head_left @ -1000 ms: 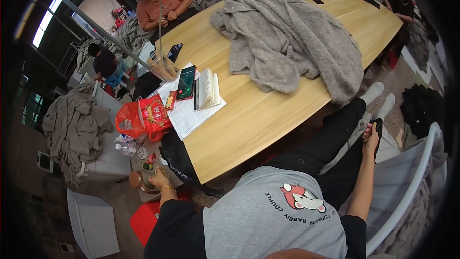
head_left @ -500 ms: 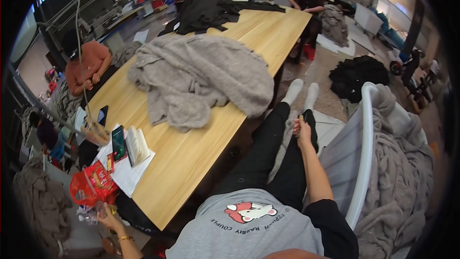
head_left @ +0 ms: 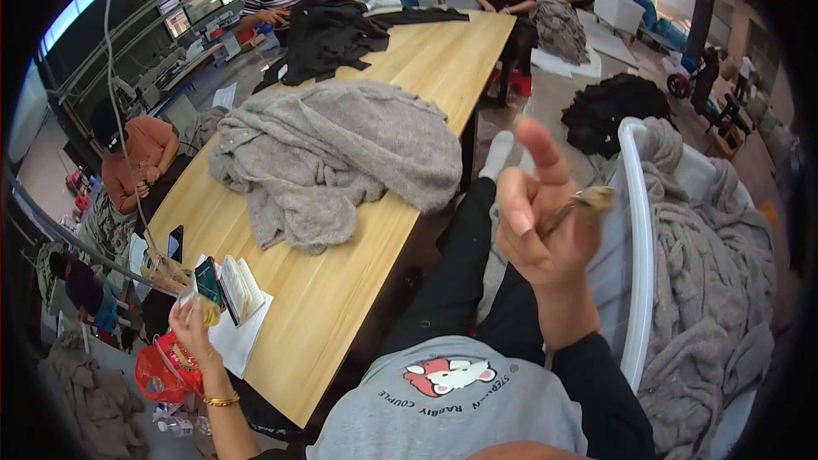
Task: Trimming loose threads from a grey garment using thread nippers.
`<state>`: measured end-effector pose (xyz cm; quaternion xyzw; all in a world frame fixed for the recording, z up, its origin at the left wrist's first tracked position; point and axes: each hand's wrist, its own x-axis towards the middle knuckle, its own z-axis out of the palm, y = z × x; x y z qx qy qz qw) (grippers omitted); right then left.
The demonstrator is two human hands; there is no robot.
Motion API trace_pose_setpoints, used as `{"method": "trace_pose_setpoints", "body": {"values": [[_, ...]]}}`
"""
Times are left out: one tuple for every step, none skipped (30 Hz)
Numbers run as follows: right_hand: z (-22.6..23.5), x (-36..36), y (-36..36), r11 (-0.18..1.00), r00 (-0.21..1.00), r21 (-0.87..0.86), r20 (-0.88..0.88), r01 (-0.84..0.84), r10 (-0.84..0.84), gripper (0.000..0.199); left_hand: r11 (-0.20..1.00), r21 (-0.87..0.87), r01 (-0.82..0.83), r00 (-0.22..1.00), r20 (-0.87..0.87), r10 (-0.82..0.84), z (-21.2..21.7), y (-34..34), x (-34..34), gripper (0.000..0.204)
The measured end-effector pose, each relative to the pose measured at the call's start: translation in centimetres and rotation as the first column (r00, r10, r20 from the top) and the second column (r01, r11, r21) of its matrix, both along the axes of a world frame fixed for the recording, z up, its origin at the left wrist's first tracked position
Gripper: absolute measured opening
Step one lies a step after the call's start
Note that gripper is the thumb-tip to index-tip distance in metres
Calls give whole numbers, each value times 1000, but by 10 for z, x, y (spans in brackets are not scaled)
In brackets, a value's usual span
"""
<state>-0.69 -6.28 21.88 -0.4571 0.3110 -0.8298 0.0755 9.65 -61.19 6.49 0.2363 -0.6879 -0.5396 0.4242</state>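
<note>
My right hand (head_left: 541,234) is raised above my legs, its forefinger pointing up. A small tool with a thin dark shaft and a blurred tan end (head_left: 594,198) is held in its curled fingers; its exact kind is unclear. At the table's near left corner, my left hand (head_left: 192,330) pinches a small clear-and-yellow item (head_left: 210,312), perhaps a wrapper. Close to it lie a dark phone (head_left: 207,279), an open notebook (head_left: 242,288) and white paper (head_left: 230,342). Below hangs a red plastic bag (head_left: 162,370). Grey knitted fabric (head_left: 336,162) lies heaped mid-table.
Black garments (head_left: 328,38) cover the far end of the wooden table (head_left: 341,307). A white bin (head_left: 635,290) full of grey knits stands at my right. A black pile (head_left: 618,111) lies on the floor. Several people (head_left: 145,153) sit or stand around the table.
My right hand has risen from my lower legs toward me with the tan-ended tool. My left hand has moved up from beside the red bag to near the phone. The view has shifted slightly.
</note>
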Motion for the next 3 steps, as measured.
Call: {"method": "trace_pose_setpoints", "body": {"values": [[14,7,-1,998,998,10,-2,-59,59,85,994,66,83,996,8,-83,3,14,-7,59],[29,16,0,993,994,19,-2,-112,112,92,994,59,96,995,35,-98,4,25,-15,59],[22,20,3,995,995,8,25,-97,97,92,983,33,182,983,30,-183,4,34,-23,58]]}}
